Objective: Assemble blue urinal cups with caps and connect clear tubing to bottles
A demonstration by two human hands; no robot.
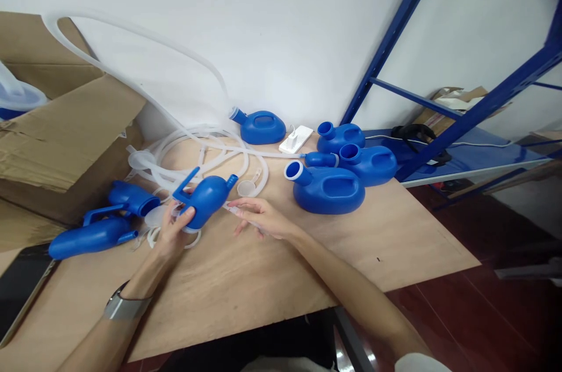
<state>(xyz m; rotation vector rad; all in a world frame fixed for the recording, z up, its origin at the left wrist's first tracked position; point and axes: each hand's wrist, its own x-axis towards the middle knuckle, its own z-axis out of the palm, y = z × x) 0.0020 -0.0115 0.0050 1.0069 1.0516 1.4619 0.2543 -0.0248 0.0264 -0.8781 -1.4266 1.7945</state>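
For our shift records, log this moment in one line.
left hand: holding blue rounded handled plastic vessel | right hand: at thin translucent plastic piece, partly hidden | surface: pale wooden tabletop

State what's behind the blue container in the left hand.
Loops of whitish tubing show on the wooden table behind the blue container; whatever its body and the left hand cover cannot be seen.

Bare table [246, 278] runs from the right hand [259, 217] to the front edge; ahead, coiled tubing [246, 150] bars the way, three blue bottles [316, 193] crowd the back right, and a carton [79, 132] walls off the left behind two blue pieces [94, 238]
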